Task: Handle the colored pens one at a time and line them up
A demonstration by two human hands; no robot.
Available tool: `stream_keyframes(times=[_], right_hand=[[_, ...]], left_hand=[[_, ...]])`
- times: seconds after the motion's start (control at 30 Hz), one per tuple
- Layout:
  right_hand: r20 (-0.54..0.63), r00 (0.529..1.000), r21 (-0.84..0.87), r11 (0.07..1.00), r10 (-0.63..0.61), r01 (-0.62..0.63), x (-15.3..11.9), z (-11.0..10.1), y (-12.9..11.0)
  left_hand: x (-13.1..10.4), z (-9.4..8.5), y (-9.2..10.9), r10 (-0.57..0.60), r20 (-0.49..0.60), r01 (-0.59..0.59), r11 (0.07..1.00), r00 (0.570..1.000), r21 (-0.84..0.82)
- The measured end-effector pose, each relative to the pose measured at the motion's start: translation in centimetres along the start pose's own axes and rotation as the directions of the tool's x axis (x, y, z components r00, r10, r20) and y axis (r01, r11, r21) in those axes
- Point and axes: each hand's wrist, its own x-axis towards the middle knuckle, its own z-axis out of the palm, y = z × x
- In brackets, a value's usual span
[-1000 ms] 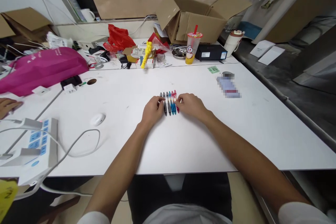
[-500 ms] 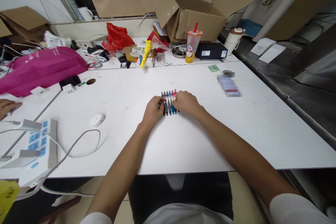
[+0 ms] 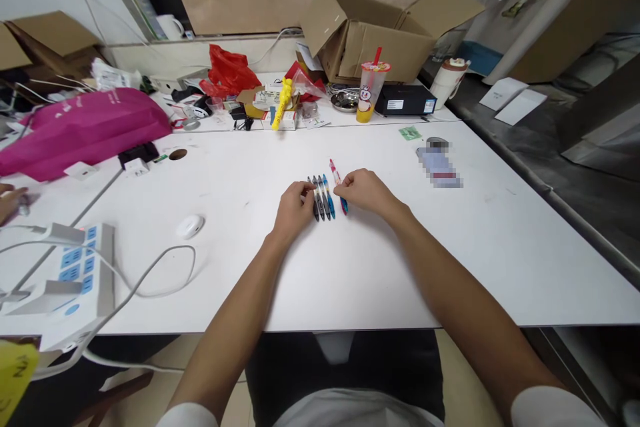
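Note:
Several click pens with black-grey grips [image 3: 321, 204] lie side by side on the white table, and one blue pen [image 3: 329, 197] ends the row on the right. Against the row's left side rests my left hand [image 3: 295, 208], its fingers curled and touching the leftmost black pen. My right hand [image 3: 364, 188] pinches a red pen [image 3: 335, 171] that leans slightly, apart from the row. A blue grip shows beside the red pen's lower end, below my fingertips; my hand partly hides both.
A white earbud case [image 3: 191, 227] and a power strip [image 3: 100, 267] with cables are on the left. A blurred-out item [image 3: 440, 165] lies right. Behind stand a drink cup [image 3: 369, 90], a cardboard box [image 3: 380, 47] and a pink bag [image 3: 100, 123]. Another person's hand [image 3: 9, 201] shows far left.
My right hand has shifted right, drawing the red pen and a blue one away from the row, so a gap shows. My left hand stays by the black pens.

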Motion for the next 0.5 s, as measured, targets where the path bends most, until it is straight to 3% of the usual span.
stream_keyframes(times=[0.07, 0.17, 0.3, 0.43, 0.5], right_hand=[[0.033, 0.993, 0.259, 0.961, -0.111, 0.099, -1.0, 0.0, 0.7], [0.139, 0.964, 0.567, 0.816, -0.227, 0.111, -2.2, 1.1, 1.7], [0.135, 0.956, 0.669, 0.736, -0.260, 0.105, -3.0, 2.7, 2.7], [0.346, 0.901, 0.729, 0.679, -0.263, -0.081, -3.2, 2.9, 3.1], [0.370, 0.884, 0.715, 0.695, -0.286, -0.075, -3.4, 2.8, 3.1]], left_hand=[[0.1, -0.1, 0.5, -0.082, 0.030, 0.087, 0.975, 0.996, -0.205], [0.0, -0.2, 1.2, -0.128, 0.162, 0.194, 0.835, 0.979, -0.516], [-0.4, 0.0, 1.8, -0.147, 0.246, 0.280, 0.656, 0.958, -0.701], [-0.8, 0.1, 2.4, -0.214, 0.278, 0.351, 0.540, 0.936, -0.765], [-0.8, 0.2, 2.6, -0.238, 0.274, 0.360, 0.508, 0.932, -0.783]])
